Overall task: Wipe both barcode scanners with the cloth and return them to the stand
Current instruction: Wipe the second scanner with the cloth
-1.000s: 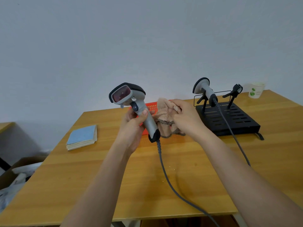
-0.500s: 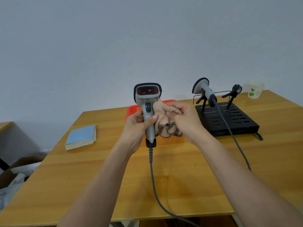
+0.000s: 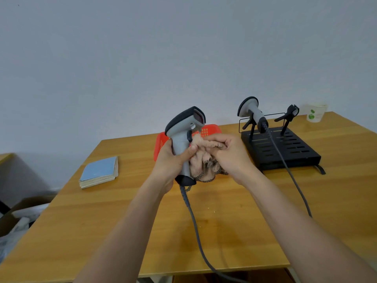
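Surface: wooden table (image 3: 234, 231) against a pale wall.
Held scanner (image 3: 184, 135): grey body, black rim, dark window facing right, upright above the table.
Left hand (image 3: 173, 158): wraps its handle.
Right hand (image 3: 228, 154): bunches a beige cloth (image 3: 204, 158) against the handle.
Second scanner (image 3: 252, 113): resting on the black stand (image 3: 285, 148).

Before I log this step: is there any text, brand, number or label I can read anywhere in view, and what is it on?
No text can be read in this view.
Paper cup: a green printed mark, too blurred to tell whether it holds any words.
Scanner in the left hand: no label or brand shows on the sides seen.
Scanner on the stand: none visible.
Blue-covered booklet: cover looks plain.
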{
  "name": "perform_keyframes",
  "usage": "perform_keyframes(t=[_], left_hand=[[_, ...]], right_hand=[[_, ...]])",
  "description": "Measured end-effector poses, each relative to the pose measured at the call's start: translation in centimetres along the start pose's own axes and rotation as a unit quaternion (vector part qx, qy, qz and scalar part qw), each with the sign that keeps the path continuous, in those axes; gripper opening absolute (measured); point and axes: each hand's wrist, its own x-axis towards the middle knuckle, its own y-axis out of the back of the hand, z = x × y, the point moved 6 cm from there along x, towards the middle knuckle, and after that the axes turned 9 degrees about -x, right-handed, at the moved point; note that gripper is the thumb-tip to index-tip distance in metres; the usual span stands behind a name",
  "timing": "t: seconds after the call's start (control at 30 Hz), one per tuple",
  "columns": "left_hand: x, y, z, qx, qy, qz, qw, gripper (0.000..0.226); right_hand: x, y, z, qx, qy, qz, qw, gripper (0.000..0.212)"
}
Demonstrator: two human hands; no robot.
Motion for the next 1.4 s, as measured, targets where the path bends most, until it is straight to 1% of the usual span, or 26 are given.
perform_keyframes(t=[0.1, 0.17, 0.27, 0.3, 0.43, 0.53, 0.6, 0.63, 0.7, 0.77, 0.83, 0.9, 0.97, 1.0, 1.03, 1.1, 1.2, 1.33, 1.4], left_hand=[[-0.2, -0.2, 0.0, 0.016, -0.007, 0.005, 1.0, 0.032], [-0.3, -0.5, -0.3, 0.025, 0.005, 0.001, 1.0, 0.036], [-0.2, -0.7, -0.6, 0.014, 0.043, -0.001, 0.999, 0.053], [-0.3, -0.6, -0.6, 0.002, 0.052, 0.009, 0.999, 0.053], [-0.4, 0.2, -0.4, -0.015, 0.051, 0.039, 0.998, 0.04], [-0.5, 0.3, -0.4, -0.026, 0.053, 0.042, 0.997, 0.036], [-0.6, -0.1, -0.5, -0.054, 0.071, 0.034, 0.995, 0.038], [-0.7, -0.4, -0.6, -0.073, 0.08, 0.028, 0.994, 0.04], [-0.8, -0.6, -0.7, -0.103, 0.095, 0.027, 0.99, 0.046], [-0.7, -0.4, -0.9, -0.114, 0.103, 0.033, 0.988, 0.051], [-0.7, -0.2, -0.9, -0.117, 0.107, 0.034, 0.987, 0.057], [-0.7, -0.1, -0.7, -0.123, 0.104, 0.028, 0.986, 0.065], [-0.8, -0.1, -0.3, -0.126, 0.1, 0.014, 0.987, 0.075], [-0.8, -0.2, -0.2, -0.128, 0.1, 0.009, 0.987, 0.079], [-0.9, -0.3, -0.1, -0.131, 0.1, 0.005, 0.986, 0.082], [-0.9, -0.4, 0.0, -0.138, 0.096, 0.009, 0.986, 0.085], [-0.8, -0.5, 0.0, -0.138, 0.091, 0.02, 0.986, 0.087], [-0.8, -0.3, -0.1, -0.163, 0.083, 0.018, 0.983, 0.089], [-0.8, -0.4, 0.0, -0.185, 0.078, 0.013, 0.98, 0.082]], right_hand=[[0.2, 0.4, 0.0, 0.003, -0.004, 0.052, 0.999, 0.036], [0.1, 0.1, -0.3, 0.005, 0.015, 0.053, 0.998, 0.035], [-0.1, -0.4, -0.6, -0.014, 0.039, 0.047, 0.998, 0.03], [-0.1, -0.5, -0.6, -0.031, 0.043, 0.042, 0.998, 0.031], [0.0, -0.3, -0.4, -0.084, 0.049, 0.024, 0.995, 0.04], [-0.3, 0.3, -1.0, -0.073, 0.069, 0.071, 0.992, 0.035], [-0.2, 0.3, -1.3, -0.09, 0.091, 0.1, 0.987, 0.031], [-0.2, -0.1, -1.3, -0.107, 0.098, 0.099, 0.984, 0.03], [-0.2, -1.2, -1.1, -0.133, 0.107, 0.069, 0.983, 0.033], [-0.3, -1.9, -0.9, -0.148, 0.108, 0.029, 0.983, 0.036], [-0.4, -1.9, -0.8, -0.153, 0.106, 0.012, 0.983, 0.037], [-0.7, -1.5, -1.1, -0.137, 0.118, 0.046, 0.982, 0.038], [-1.0, -0.9, -1.7, -0.12, 0.146, 0.109, 0.976, 0.037], [-1.0, -0.9, -1.9, -0.125, 0.159, 0.126, 0.971, 0.037], [-1.0, -1.2, -2.1, -0.134, 0.169, 0.126, 0.968, 0.038], [-0.7, -2.1, -2.1, -0.157, 0.179, 0.096, 0.966, 0.039], [-0.6, -3.4, -2.0, -0.22, 0.198, 0.055, 0.954, 0.044], [-0.6, -4.0, -2.3, -0.27, 0.2, 0.001, 0.942, 0.034], [-0.7, -4.5, -2.5, -0.31, 0.212, -0.03, 0.926, 0.037]])
